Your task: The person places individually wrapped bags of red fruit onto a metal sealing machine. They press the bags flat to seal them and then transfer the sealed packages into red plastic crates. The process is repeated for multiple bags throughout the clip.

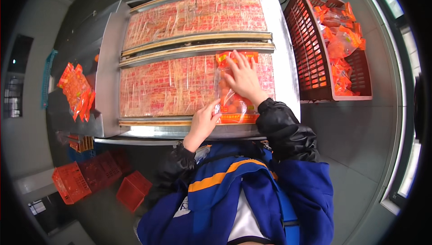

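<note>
A clear plastic bag with orange printed ends (233, 118) lies on the front patterned, film-covered panel of what looks like a vacuum packaging machine (162, 86). Round orange pieces show through its clear middle. My right hand (243, 76) rests flat across the bag's upper part, fingers spread, hiding some of the contents. At the bag's lower left edge, my left hand (206, 118) has its thumb and forefinger closed on the plastic. The bag's lower end reaches over the front sealing bar (155, 122), and its upper end is near the middle sealing bar (199, 50).
On the right stands a red plastic crate (308, 42) with several filled orange bags (341, 39). More orange bags (76, 89) lie on the metal surface left of a raised steel edge (108, 72). Red crates (72, 182) sit on the floor at lower left.
</note>
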